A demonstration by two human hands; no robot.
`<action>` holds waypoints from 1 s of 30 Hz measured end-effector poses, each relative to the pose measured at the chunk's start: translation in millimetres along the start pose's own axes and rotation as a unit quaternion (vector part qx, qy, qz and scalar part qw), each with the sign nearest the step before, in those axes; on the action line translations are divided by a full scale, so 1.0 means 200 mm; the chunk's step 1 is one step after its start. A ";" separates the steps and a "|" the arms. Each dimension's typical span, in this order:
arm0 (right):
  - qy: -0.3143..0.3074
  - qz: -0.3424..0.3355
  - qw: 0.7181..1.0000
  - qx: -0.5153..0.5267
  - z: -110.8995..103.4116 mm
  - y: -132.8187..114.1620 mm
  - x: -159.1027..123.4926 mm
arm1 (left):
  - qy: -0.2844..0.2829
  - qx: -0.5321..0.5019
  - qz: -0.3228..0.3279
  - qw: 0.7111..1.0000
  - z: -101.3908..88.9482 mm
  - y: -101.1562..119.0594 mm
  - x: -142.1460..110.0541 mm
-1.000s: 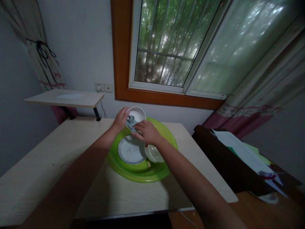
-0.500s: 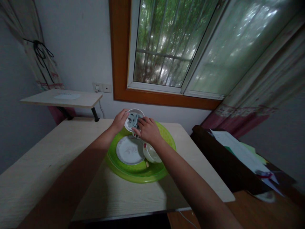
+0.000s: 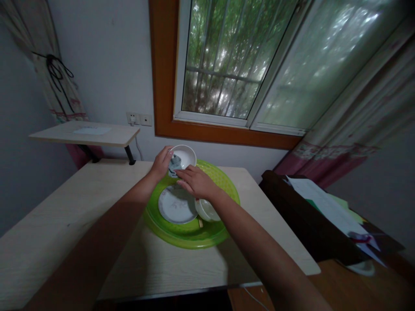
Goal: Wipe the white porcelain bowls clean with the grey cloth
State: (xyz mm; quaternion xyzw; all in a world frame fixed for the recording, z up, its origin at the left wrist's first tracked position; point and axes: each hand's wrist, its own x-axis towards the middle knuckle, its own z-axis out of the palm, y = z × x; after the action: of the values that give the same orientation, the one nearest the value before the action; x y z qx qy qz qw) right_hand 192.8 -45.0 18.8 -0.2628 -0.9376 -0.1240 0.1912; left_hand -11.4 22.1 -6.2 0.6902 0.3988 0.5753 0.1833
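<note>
Right hand (image 3: 197, 181), centre of frame: we see fingers extended and close together, tips at a grey-blue cloth (image 3: 175, 163); we can't tell if it's pinching it. Nearest thing we log is the wood-grain tabletop (image 3: 97, 207), front edge across the bottom of the frame. On it, lower centre, sits a bright green plastic basin (image 3: 191, 244). Inside, near side, we note a small light-coloured stick end (image 3: 200, 223), then a pale plate (image 3: 177, 205) with faint patterning; right of it, partly behind the right wrist, a light-coloured bowl (image 3: 207, 211).

Beyond the plate, just above frame centre, we have the white bowl (image 3: 188, 154), tilted, mouth facing us, cloth at its lower left. Left hand (image 3: 162, 162) is curled over that bowl's left rim, gripping it; thumb not clear to us.

Farther back we mark a raised shelf (image 3: 119, 134) at middle left with a paper sheet (image 3: 91, 130) on it, wall sockets (image 3: 145, 120) left of centre, and a barred sliding window (image 3: 223, 56), upper right, greenery outside.
</note>
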 end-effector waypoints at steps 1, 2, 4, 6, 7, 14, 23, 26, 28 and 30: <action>-0.001 0.007 1.000 0.003 0.00 0.01 0.00 | 0.000 0.000 0.001 1.000 0.00 0.00 0.00; -0.003 0.017 1.000 0.001 0.00 0.01 0.00 | -0.002 0.000 0.001 1.000 0.00 0.01 0.00; -0.009 0.049 0.999 -0.019 -0.01 0.02 0.00 | -0.003 0.000 0.002 1.000 0.00 0.02 0.00; -0.007 0.087 0.995 -0.050 -0.01 0.03 -0.01 | -0.005 0.000 0.004 1.000 0.00 0.02 0.00; -0.003 0.103 0.993 -0.065 -0.02 0.04 -0.01 | -0.007 -0.001 0.004 1.000 0.00 0.02 0.00; 0.034 0.147 0.984 -0.100 -0.01 0.03 -0.01 | -0.018 -0.010 -0.003 1.000 0.00 0.02 0.00; -0.014 0.016 1.000 0.004 0.01 0.03 -0.01 | -0.007 -0.006 -0.003 1.000 0.00 -0.01 0.01; -0.011 0.002 0.999 0.030 0.01 0.02 -0.01 | -0.011 -0.007 -0.015 1.000 0.00 -0.01 0.01; -0.007 -0.002 0.999 0.052 0.00 0.01 -0.01 | -0.013 -0.005 -0.022 1.000 0.00 0.00 0.00; -0.007 -0.007 0.997 0.075 -0.01 0.00 -0.02 | -0.013 -0.002 -0.026 1.000 -0.01 0.00 0.00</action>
State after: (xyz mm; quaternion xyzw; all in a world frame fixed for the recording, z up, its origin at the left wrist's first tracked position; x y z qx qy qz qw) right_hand 196.0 -46.8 18.7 -0.2422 -0.9473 -0.0523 0.2030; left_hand -12.4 22.2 -5.1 0.6866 0.4131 0.5623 0.2043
